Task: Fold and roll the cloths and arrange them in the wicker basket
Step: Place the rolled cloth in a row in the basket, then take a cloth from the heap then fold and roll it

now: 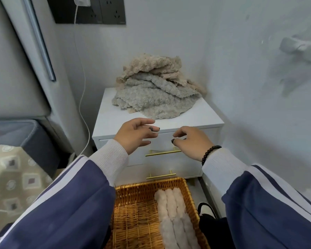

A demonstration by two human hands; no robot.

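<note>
With three rolled cloths (174, 218) already lying along the right side of the wicker basket (133, 209), both the left hand (136, 134) and right hand (191, 142) hang empty, each grip loosely spread, before the unfolded cloth pile (154, 90) on the white nightstand (115, 121), so fetching the next cloth seems due.

Home bedroom: white nightstand (158, 123) (brass handles), patterned bedding (13, 177), wall sockets (90, 10).
</note>
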